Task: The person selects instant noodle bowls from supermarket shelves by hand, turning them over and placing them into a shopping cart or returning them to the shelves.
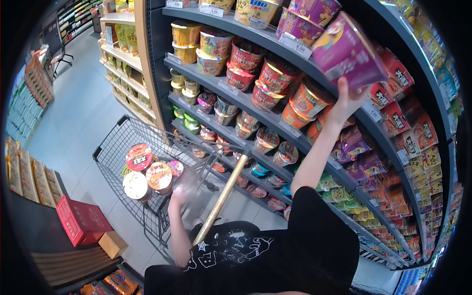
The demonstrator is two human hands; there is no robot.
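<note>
My right hand [351, 98] grips a purple tub of instant noodles [349, 54] from below, raised in front of the upper shelf. Similar purple noodle tubs [300, 27] stand on that shelf just left of it. Smeared by motion, my left hand [184, 192] is beside the near end of the shopping cart [115, 164], and its fingers cannot be made out. Inside the cart lie several noodle tubs, among them a red-lidded one [139, 156], a white-lidded one [136, 185] and an orange-lidded one [159, 176]. The cart's gold-coloured handle bar [222, 199] runs to the right of my left hand.
Tiered shelves [275, 118] of noodle tubs and bagged noodles curve along the right side. A wooden-edged rack [129, 61] stands beyond the cart. At lower left are a red box [83, 221] and a small brown carton [112, 244]. Pale floor tiles [73, 108] line the aisle.
</note>
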